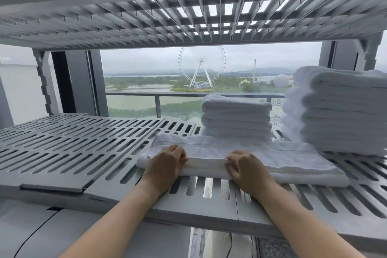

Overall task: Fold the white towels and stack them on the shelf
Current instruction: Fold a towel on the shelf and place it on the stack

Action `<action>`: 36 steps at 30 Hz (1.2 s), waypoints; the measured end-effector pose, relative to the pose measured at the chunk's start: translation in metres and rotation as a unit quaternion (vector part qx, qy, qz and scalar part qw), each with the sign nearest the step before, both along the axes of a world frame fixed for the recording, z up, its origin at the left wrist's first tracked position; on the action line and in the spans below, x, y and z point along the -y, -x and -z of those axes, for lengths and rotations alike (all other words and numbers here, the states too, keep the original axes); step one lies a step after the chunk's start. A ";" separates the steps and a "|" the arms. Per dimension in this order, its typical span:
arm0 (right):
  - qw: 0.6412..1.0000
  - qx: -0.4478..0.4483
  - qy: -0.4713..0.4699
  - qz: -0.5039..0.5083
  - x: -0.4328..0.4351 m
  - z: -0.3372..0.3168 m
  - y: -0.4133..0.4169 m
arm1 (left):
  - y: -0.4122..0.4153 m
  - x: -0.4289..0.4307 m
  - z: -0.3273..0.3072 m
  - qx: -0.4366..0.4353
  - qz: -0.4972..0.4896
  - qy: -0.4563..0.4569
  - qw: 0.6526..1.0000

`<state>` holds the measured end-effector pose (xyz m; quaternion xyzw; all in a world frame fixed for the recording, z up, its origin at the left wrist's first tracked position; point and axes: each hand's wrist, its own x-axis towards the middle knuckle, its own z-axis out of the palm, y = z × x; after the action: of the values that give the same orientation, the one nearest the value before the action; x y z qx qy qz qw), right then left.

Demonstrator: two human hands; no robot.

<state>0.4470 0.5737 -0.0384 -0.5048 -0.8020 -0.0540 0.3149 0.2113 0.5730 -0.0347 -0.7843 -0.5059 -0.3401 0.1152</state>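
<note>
Plainly, from the head view, this is the stacking step. One folded towel [282, 161] lies flat on the slotted grey shelf [73, 142], just in front of the low stack [236, 117] of folded white towels and touching its base. Both hands are on the towel's near edge. The left hand [165, 163] is in front of the low stack and a little to its left, fingers curled over the fold. The right hand [247, 166] is straight in front of the stack and grips the same edge the same way. The thumbs are hidden, so I cannot tell how far under the cloth they reach. To the right of the low stack, and just beside it, stands a tall stack [343, 111] whose front corner rests on the far end of the held towel. Above the low stack runs the upper shelf [188, 16], and behind it a window [146, 65] shows a Ferris wheel [201, 67]. I judge the folding of this towel finished and only its placing left. The next move likely calls for lifting it level with both hands, drawing its right end clear of the tall stack, and laying it squarely on the low stack with edges aligned. The risk I see is the layers slipping apart, or the tall stack being dragged along.
</note>
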 end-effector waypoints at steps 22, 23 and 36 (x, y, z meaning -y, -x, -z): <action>0.973 0.099 0.207 0.035 -0.006 -0.011 0.000 | 0.017 -0.024 -0.028 -0.275 -0.050 0.068 0.958; 0.973 0.100 0.208 0.028 -0.005 -0.012 0.006 | 0.024 -0.025 -0.028 -0.296 -0.052 0.057 0.952; 0.985 -0.084 0.146 0.029 -0.029 -0.016 0.220 | 0.216 -0.045 -0.058 -0.272 -0.045 0.084 0.958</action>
<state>0.2265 0.6022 -0.0225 -0.5709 -0.7571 0.0970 0.3025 -0.0049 0.6180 0.0237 -0.8303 -0.5172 -0.0648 0.1973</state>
